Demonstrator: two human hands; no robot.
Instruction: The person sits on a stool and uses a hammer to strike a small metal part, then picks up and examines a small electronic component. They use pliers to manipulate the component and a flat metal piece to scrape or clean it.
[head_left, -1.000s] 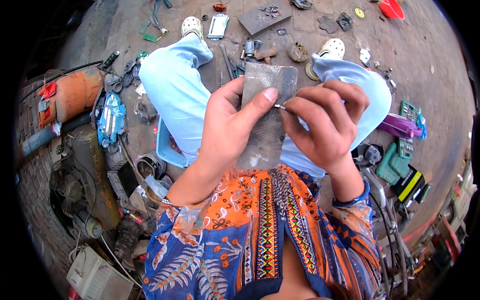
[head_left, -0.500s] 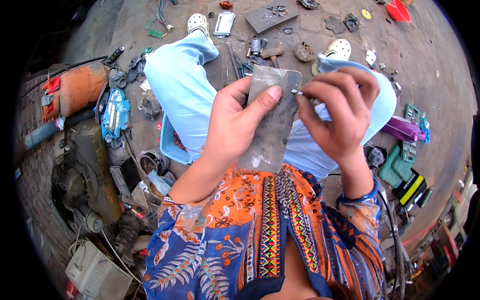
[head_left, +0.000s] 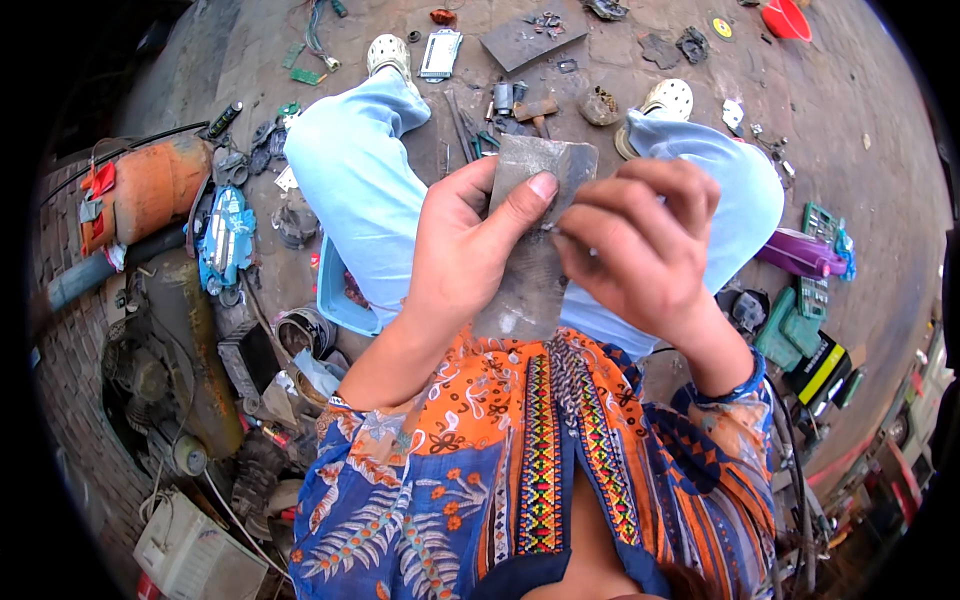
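A flat grey stone slab (head_left: 530, 285), worn and smudged, is held upright in front of my chest. My left hand (head_left: 465, 240) grips it from the left, thumb pressed on its face and fingers behind it. My right hand (head_left: 640, 240) is closed in a pinch at the slab's right side, the fingers slightly blurred. A tiny silvery-white piece (head_left: 548, 226) shows at its fingertips, against or very near the slab's face. Most of that piece is hidden by the fingers.
Between my outstretched legs lie a wooden-handled hammer (head_left: 537, 108) and pliers (head_left: 484, 138). Beyond stands a dark metal block (head_left: 530, 42). A blue plastic basin (head_left: 335, 300) and an orange cylinder (head_left: 155, 190) are at left; a purple bottle (head_left: 800, 253) and green cases (head_left: 785, 330) at right.
My right hand has moved left and slightly down, bringing the pinched silvery piece from the slab's right edge onto or over its face. My left hand still holds the slab.
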